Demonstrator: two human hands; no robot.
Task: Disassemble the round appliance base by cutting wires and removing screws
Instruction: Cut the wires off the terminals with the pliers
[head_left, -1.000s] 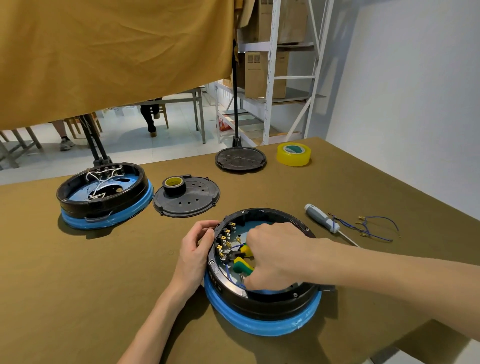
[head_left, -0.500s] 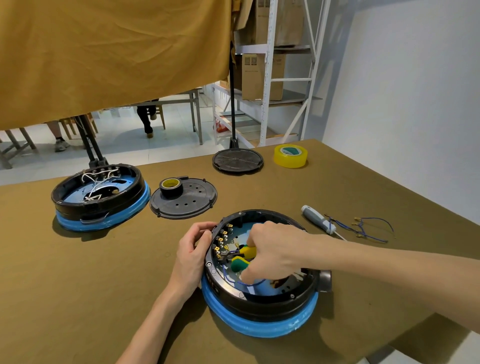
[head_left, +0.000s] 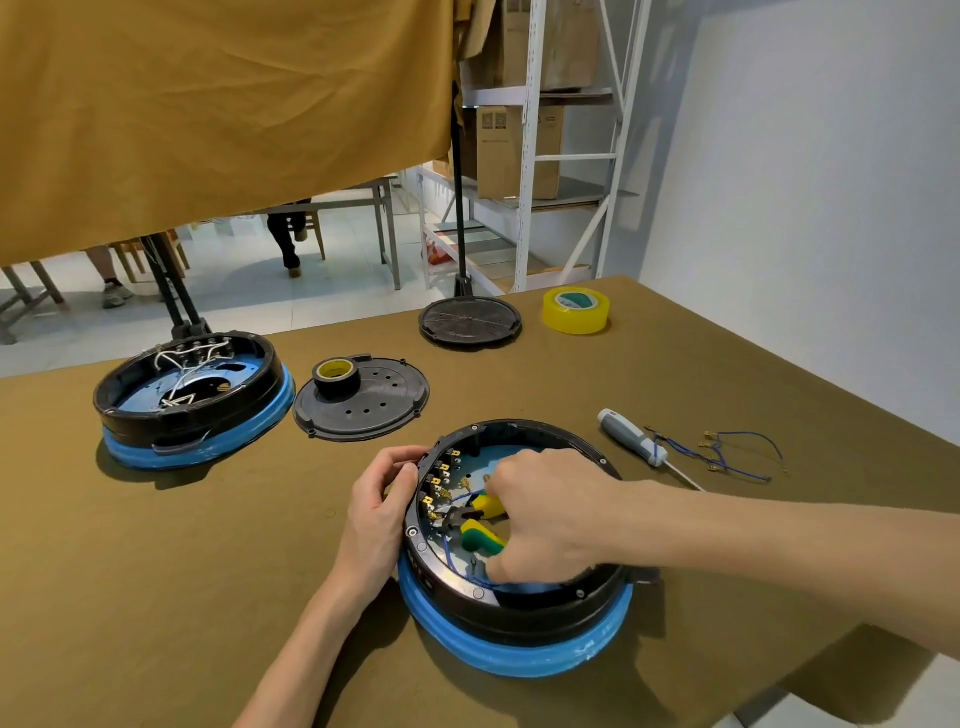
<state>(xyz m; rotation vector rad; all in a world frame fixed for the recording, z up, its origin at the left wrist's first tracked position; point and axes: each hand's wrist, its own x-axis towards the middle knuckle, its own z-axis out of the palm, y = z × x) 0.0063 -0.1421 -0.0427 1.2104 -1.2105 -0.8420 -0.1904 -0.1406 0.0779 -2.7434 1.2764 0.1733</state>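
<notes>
Olive-brown cloth covers the work table (head_left: 156, 571), with a mustard curtain hanging behind it and white shelving with cartons at the rear. Nearest the person sits the round appliance base (head_left: 514, 618), black shell on a blue ring, opened upward with brass terminals and blue wires (head_left: 457, 558) exposed inside. Left hand (head_left: 379, 514) grips the base's left rim, fingers curled over the edge. Right hand (head_left: 550, 519) reaches inside the shell, clamped on the yellow-green handles of cutting pliers (head_left: 475, 525), whose dark tip points toward the terminals. A screwdriver (head_left: 631, 437) lies to the right, beside loose cut blue wires (head_left: 727, 454). A second base (head_left: 192, 400) sits far left, a black perforated cover (head_left: 374, 405) carrying a black tape roll (head_left: 336, 376) next to it. Another black disc (head_left: 470, 320) and yellow tape (head_left: 575, 310) lie beyond.
</notes>
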